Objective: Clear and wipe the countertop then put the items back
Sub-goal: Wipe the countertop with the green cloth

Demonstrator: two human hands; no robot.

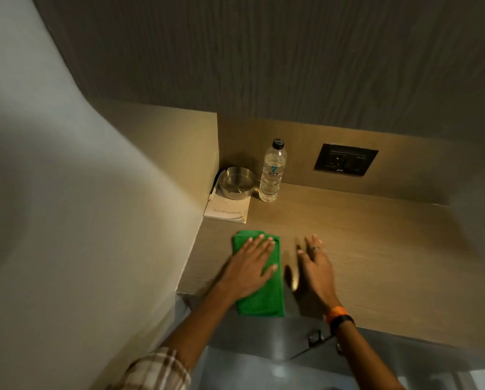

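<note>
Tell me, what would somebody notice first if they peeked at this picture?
The bright green cloth jumps out first, lying at the near edge of the wooden countertop with the left hand flat on it. The right hand rests open just beside it. In the back left corner stand a clear water bottle and a shiny metal ashtray on a notepad.

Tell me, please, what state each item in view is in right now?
Green cloth: folded, flat under left hand.
Right hand: open, empty, on or just above countertop.
Water bottle: upright, capped.
Ashtray: empty, on notepad.
Pen: lying beside ashtray.
</note>
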